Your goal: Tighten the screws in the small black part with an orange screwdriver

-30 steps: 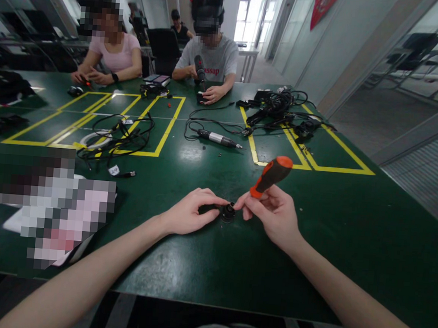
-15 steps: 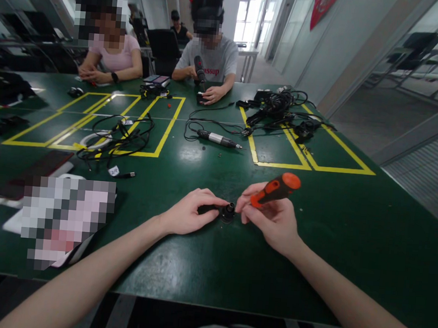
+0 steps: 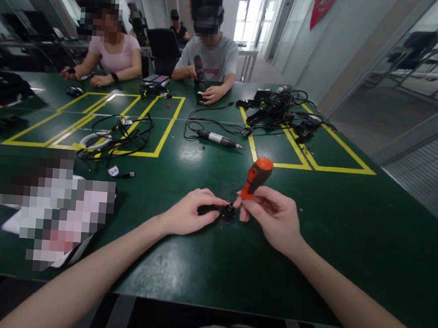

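A small round black part (image 3: pixel 227 215) with a raised centre sits on the green table in front of me. My left hand (image 3: pixel 192 212) pinches it from the left, thumb and index finger at its edge, with more black material showing under the palm. In my right hand (image 3: pixel 273 216) is a screwdriver (image 3: pixel 258 177) with an orange and dark grey handle, held by the fingertips just right of the part. Its handle points up, leaning slightly right. The fingers and the black part hide the screwdriver's tip, so contact cannot be made out.
An electric screwdriver (image 3: pixel 219 139) with a cord lies ahead. Cable tangles rest at left (image 3: pixel 118 138) and right (image 3: pixel 280 105). Blurred flat items (image 3: pixel 74 218) lie by my left forearm. Across the table (image 3: pixel 331 233), a co-worker (image 3: pixel 212 57) holds a power tool; another person (image 3: pixel 116 55) sits left.
The screwdriver has swung to the left and stands more upright, its handle closer to the black part. My left hand stays put. The person at far left has moved their hands apart.
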### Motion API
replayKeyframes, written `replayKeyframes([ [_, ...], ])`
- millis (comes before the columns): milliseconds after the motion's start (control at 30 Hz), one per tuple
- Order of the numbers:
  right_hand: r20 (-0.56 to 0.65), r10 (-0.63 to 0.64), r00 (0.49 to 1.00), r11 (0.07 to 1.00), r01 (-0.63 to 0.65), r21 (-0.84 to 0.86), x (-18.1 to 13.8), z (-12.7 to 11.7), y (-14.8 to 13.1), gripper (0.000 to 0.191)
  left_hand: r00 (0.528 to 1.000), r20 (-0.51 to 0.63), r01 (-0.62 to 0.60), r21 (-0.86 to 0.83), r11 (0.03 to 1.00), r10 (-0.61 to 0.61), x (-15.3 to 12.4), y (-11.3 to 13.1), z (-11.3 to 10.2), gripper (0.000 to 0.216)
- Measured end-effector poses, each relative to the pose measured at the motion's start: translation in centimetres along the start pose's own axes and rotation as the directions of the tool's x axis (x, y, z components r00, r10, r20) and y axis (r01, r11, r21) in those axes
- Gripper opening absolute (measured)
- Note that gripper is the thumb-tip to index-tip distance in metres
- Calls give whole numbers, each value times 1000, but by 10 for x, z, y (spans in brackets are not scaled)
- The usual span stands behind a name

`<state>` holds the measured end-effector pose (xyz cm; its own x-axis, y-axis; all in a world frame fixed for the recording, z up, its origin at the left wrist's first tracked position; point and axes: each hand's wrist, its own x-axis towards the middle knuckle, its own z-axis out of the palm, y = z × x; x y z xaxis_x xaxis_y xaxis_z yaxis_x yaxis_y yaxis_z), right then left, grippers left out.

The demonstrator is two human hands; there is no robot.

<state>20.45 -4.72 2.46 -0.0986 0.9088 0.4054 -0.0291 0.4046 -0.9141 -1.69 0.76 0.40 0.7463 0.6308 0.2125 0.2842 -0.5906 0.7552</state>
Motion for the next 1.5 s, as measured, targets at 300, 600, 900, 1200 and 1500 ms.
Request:
replayKeyframes([
  [300,-28,44,999,999,-43,8,0,0,-2,19,1000,-1,-28,-16,999,28,0,1,0,29],
  [600,-26,36,999,998,-37,-48,5,-3,-4,25,1000,0,-16,-9,1000,16,1,2,1,30],
  [900,-6,89,996,996,-89,0,4,-3,-5,26,1000,8,9,30,1000,-9,-1,0,2,32],
  [1200,21,72,997,993,-74,97,2,0,-4,29,999,17,27,43,999,-28,1,1,3,29],
  [1500,1,55,998,998,-56,18,5,-2,-6,23,1000,11,21,52,998,-22,1,2,3,31],
])
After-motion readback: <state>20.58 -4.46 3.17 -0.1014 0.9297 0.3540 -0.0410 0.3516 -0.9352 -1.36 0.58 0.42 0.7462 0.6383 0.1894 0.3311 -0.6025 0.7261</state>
